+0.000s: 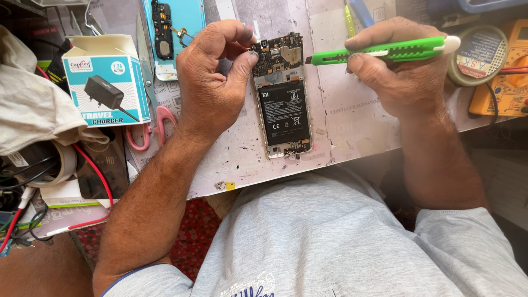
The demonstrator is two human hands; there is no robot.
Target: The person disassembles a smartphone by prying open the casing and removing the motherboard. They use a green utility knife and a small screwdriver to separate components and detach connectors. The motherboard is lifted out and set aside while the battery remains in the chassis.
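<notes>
An opened phone [284, 113] lies back-up on the worn work mat [341, 132], its black battery and circuit board exposed. My left hand [212, 77] is beside the phone's top left corner, thumb and fingers pinched at the edge of the board; whether a small part is between them I cannot tell. My right hand [399, 69] grips a green utility knife [385, 52], held level with its tip pointing left toward the board's right side.
A blue charger box [107, 82] stands at left, with pink-handled scissors [154, 124] beside it. A blue phone back with a black part [165, 33] lies at top. Solder spool [478, 52] and yellow multimeter [506, 77] sit right. Cables and tape crowd the left edge.
</notes>
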